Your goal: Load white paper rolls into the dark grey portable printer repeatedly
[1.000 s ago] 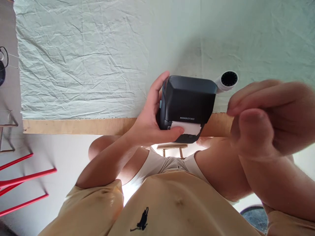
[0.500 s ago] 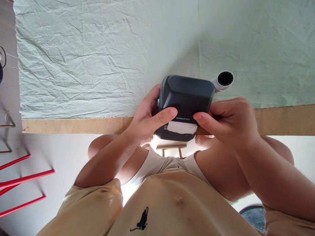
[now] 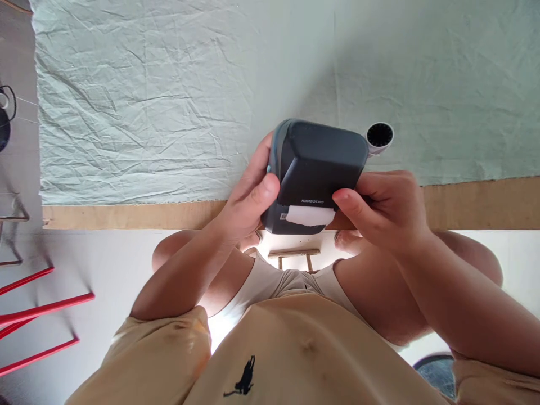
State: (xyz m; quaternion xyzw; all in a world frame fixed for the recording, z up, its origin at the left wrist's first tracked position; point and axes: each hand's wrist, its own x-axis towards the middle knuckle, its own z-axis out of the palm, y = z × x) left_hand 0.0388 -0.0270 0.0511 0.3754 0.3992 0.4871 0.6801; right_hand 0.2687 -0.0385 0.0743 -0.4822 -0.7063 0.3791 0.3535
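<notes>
A dark label printer [image 3: 323, 163] marked NIIMBOT is held up above the table's near edge, slightly tilted. From its lower slot a white paper strip [image 3: 310, 215] with a torn edge sticks out. My left hand [image 3: 253, 197] grips the printer's left side, its thumb at the side edge and its fingers partly hidden behind. On the right, my right hand [image 3: 386, 205] holds the lower right corner, thumb on the front face and fingers curled at the side. Just beyond the printer's right side is a white tube-shaped object [image 3: 380, 138] with a dark round opening.
A wrinkled pale green cloth [image 3: 147, 107] covers the table, whose bare wooden edge [image 3: 135, 216] runs in front of me. Red bars [image 3: 50, 307] stand at the lower left. A dark round object [image 3: 436, 374] is on the floor at the lower right.
My left thumb has moved left, off the printer's front face to its side edge. The printer has turned a little and shifted slightly upward.
</notes>
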